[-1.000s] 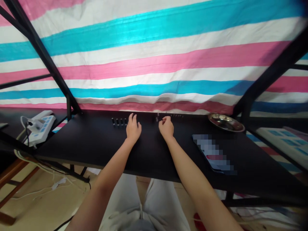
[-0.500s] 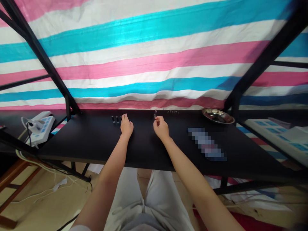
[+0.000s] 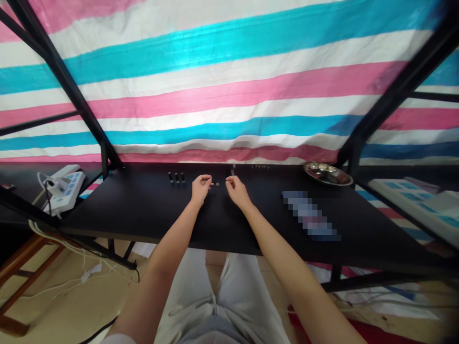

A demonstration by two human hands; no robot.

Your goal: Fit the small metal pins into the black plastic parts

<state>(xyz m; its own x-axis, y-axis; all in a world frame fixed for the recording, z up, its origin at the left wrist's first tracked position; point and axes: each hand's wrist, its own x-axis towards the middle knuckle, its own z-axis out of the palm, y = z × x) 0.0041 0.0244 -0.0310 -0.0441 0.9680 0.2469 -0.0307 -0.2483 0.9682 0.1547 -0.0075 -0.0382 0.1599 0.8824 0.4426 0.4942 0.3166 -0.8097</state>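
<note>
My left hand (image 3: 201, 188) is closed in a pinch over the black table (image 3: 143, 205). Between its fingertips is a small dark tube (image 3: 216, 184) with a pale end that points right. Close by on the right, my right hand (image 3: 237, 190) has thumb and fingers pinched together; whatever they hold is too small to make out. Left of my left hand stand three short black tubes (image 3: 177, 177) with pale ends, in a row. Just beyond my right fingertips lie small clear pieces (image 3: 233, 170). Several tiny pale pieces (image 3: 260, 167) form a row further right.
A round metal dish (image 3: 328, 174) sits at the table's back right. A blurred-out flat object (image 3: 310, 216) lies in front of it. White power strips stand at left (image 3: 68, 188) and right (image 3: 412, 200). Black frame legs flank the table, with a striped sheet (image 3: 222, 91) behind.
My left hand has moved right, away from the row of black tubes, and now shows a dark tube at its fingertips. The third standing tube is uncovered. My right hand has shifted only slightly.
</note>
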